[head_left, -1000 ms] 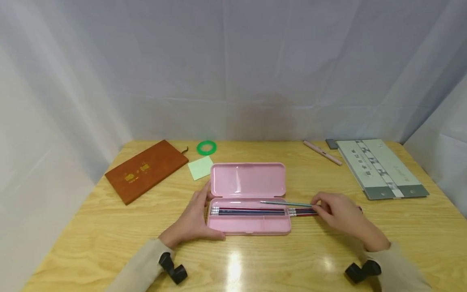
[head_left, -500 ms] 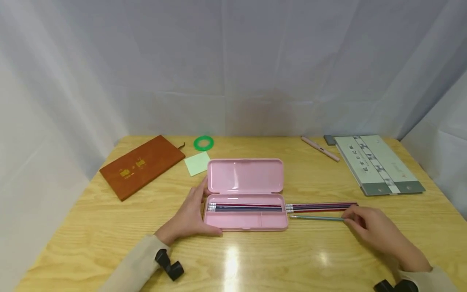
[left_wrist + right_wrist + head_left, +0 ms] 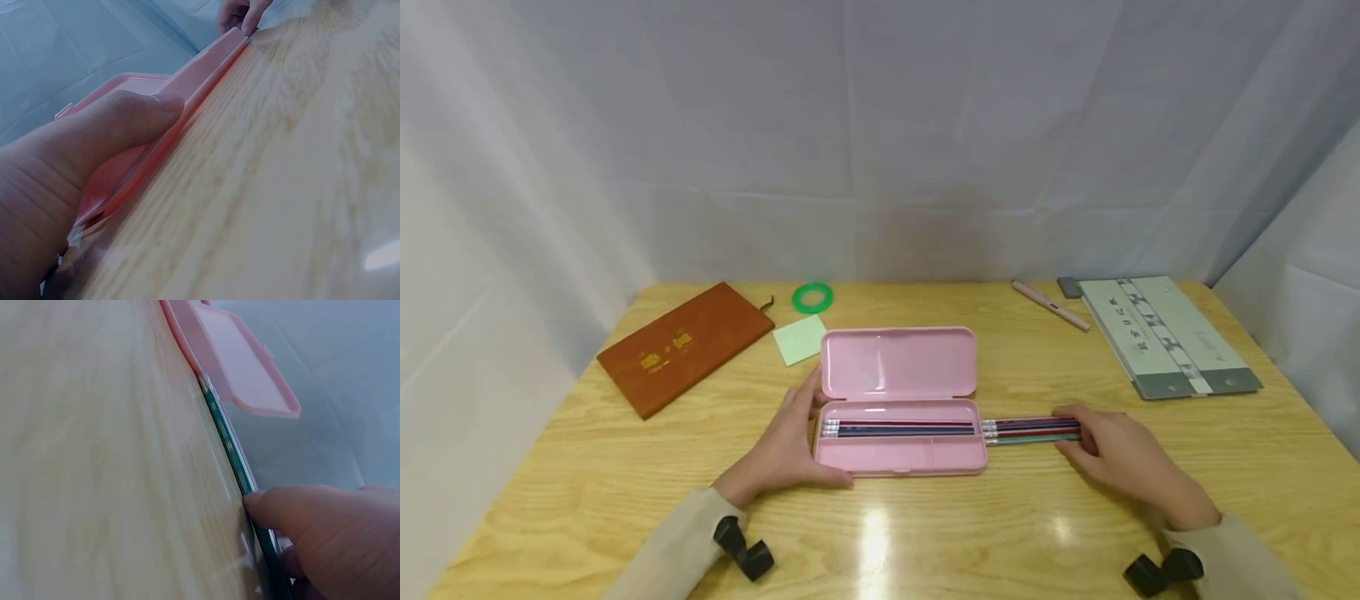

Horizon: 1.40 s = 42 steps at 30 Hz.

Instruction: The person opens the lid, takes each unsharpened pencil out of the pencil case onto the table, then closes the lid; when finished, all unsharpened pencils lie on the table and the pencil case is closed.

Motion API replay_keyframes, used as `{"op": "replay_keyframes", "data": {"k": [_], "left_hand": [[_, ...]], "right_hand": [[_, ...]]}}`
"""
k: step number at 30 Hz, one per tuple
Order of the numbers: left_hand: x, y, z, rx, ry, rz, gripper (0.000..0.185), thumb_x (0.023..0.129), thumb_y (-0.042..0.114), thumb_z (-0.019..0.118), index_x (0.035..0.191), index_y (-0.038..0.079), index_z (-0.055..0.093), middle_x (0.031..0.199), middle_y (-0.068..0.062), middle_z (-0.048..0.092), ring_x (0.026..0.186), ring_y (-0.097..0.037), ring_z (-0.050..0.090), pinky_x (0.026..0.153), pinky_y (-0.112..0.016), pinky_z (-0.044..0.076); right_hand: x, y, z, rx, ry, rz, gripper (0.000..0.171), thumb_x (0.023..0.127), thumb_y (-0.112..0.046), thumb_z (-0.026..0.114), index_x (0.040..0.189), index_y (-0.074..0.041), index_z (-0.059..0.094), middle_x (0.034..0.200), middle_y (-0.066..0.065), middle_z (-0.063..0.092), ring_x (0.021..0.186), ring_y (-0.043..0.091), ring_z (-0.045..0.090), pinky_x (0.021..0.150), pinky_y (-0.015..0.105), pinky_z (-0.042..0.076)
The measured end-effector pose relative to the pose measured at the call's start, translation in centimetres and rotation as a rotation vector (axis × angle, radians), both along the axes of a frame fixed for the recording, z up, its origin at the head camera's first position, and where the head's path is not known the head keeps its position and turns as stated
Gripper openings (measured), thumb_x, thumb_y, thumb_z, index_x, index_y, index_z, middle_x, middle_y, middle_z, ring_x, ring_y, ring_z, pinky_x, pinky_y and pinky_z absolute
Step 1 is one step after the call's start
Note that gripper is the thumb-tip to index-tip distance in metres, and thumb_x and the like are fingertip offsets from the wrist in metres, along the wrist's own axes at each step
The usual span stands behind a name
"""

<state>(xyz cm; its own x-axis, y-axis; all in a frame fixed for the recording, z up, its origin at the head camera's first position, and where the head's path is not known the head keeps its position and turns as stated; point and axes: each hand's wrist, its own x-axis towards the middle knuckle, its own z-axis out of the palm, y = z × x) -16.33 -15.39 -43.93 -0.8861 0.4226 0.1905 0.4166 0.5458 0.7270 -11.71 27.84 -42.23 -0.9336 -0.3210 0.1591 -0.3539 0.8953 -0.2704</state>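
An open pink pencil case lies mid-table with its lid tipped back and several pencils in its far slot. My left hand grips the case's left end, thumb along the front wall. Right of the case, three pencils lie side by side on the wood, the green pencil nearest me. My right hand covers their right ends, fingers behind them and thumb pressed to the green one, pinching the bundle.
A brown notebook, a green ring and a green sticky note lie at the back left. A pink pen, a small grey block and a pale folder lie at the back right. White cloth surrounds the table.
My right hand carried the green pencil from above the case down to the table, then slid it left against the two pencils lying there. The left hand stayed on the case.
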Motion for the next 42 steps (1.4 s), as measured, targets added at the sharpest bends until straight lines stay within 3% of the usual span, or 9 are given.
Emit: {"op": "replay_keyframes", "data": {"k": [6, 16, 23, 29, 36, 42], "left_hand": [[0.1, 0.1, -0.1, -0.001, -0.003, 0.001, 0.148, 0.042, 0.047, 0.095, 0.156, 0.022, 0.005, 0.119, -0.004, 0.049, 0.11, -0.021, 0.047, 0.094, -0.044, 0.045], [0.0, -0.2, 0.0, 0.0, -0.007, 0.012, 0.149, 0.04, 0.045, 0.096, 0.156, 0.024, 0.005, 0.119, -0.004, 0.048, 0.108, -0.02, 0.046, 0.092, -0.043, 0.044], [0.0, -0.1, 0.0, 0.02, -0.003, 0.0, 0.148, 0.041, 0.045, 0.096, 0.156, 0.023, 0.006, 0.12, -0.005, 0.05, 0.109, -0.021, 0.046, 0.092, -0.044, 0.044], [-0.1, 0.0, 0.0, 0.009, -0.001, 0.0, 0.149, 0.041, 0.047, 0.095, 0.156, 0.023, 0.004, 0.121, -0.006, 0.049, 0.111, -0.022, 0.048, 0.095, -0.045, 0.045], [0.1, 0.0, -0.3, 0.01, -0.005, -0.003, 0.149, 0.04, 0.048, 0.095, 0.156, 0.025, 0.004, 0.119, -0.002, 0.049, 0.111, -0.02, 0.046, 0.095, -0.045, 0.043], [0.0, 0.1, -0.3, 0.005, -0.004, 0.011, 0.149, 0.04, 0.049, 0.095, 0.156, 0.026, 0.004, 0.12, -0.002, 0.049, 0.111, -0.02, 0.049, 0.096, -0.045, 0.044]], "right_hand": [[-0.5, -0.6, -0.1, 0.026, 0.024, -0.008, 0.028, 0.083, -0.024, 0.072, 0.107, -0.01, 0.063, 0.058, -0.011, 0.042, 0.049, 0.001, 0.034, 0.045, 0.022, 0.028], [-0.9, -1.7, 0.0, 0.038, 0.026, -0.023, 0.032, 0.084, -0.023, 0.071, 0.11, -0.007, 0.063, 0.057, -0.01, 0.043, 0.048, 0.003, 0.035, 0.045, 0.022, 0.029], [-2.0, -4.9, 0.2, -0.051, 0.029, 0.086, 0.037, 0.087, -0.021, 0.069, 0.121, -0.01, 0.058, 0.058, -0.014, 0.041, 0.048, -0.002, 0.033, 0.047, 0.02, 0.03], [-3.7, -8.6, 0.6, -0.096, 0.1, 0.228, 0.02, 0.088, -0.022, 0.07, 0.106, -0.015, 0.066, 0.056, -0.016, 0.04, 0.048, -0.003, 0.03, 0.046, 0.018, 0.027], [-5.2, -12.4, 0.6, -0.088, 0.119, 0.361, 0.009, 0.085, -0.021, 0.073, 0.09, -0.014, 0.073, 0.072, -0.008, 0.065, 0.059, 0.001, 0.046, 0.056, 0.018, 0.04], [-6.0, -14.9, 1.0, -0.031, 0.102, 0.386, 0.011, 0.086, -0.022, 0.071, 0.092, -0.014, 0.075, 0.084, -0.004, 0.073, 0.071, 0.005, 0.062, 0.066, 0.024, 0.051]]}}
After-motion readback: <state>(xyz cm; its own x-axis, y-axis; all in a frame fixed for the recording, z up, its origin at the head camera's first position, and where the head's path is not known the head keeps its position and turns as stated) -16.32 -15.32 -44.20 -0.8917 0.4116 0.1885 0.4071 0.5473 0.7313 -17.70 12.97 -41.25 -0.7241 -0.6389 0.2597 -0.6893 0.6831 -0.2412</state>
